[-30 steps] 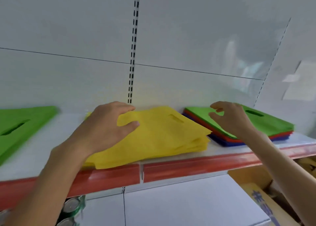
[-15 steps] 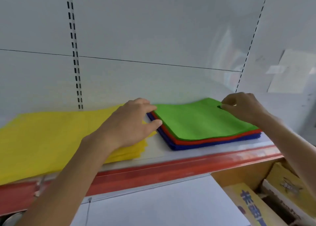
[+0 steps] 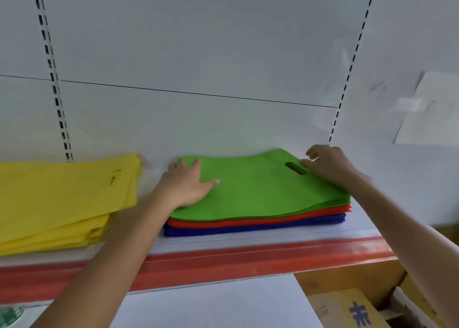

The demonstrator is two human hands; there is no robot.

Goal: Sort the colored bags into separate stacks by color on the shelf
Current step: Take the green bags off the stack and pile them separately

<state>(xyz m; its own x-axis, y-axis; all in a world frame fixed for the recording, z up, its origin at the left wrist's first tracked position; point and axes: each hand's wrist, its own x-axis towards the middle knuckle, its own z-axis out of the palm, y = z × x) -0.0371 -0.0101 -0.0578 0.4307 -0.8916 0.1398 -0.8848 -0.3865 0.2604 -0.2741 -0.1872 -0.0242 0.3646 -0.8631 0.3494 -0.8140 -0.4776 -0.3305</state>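
Note:
A mixed stack lies on the shelf (image 3: 248, 243): green bags (image 3: 255, 191) on top, red bags (image 3: 248, 222) under them, blue bags (image 3: 248, 229) at the bottom. My left hand (image 3: 186, 186) rests flat on the green top's left side, fingers straight, thumb spread across the fabric. My right hand (image 3: 327, 166) is at the green bag's far right corner beside its handle slot (image 3: 295, 168), with the fingertips curled at the edge. A stack of yellow bags (image 3: 62, 201) lies to the left.
The shelf has a red front strip (image 3: 248, 260) and a white back wall with slotted uprights (image 3: 53, 79). Cardboard boxes (image 3: 352, 307) sit below on the right. A green-printed can top (image 3: 11, 315) shows at the bottom left.
The view has swung right from the yellow stack to the mixed stack. My left hand moved off the yellow bags onto the green top bag. My right hand stays at the green bag's handle corner.

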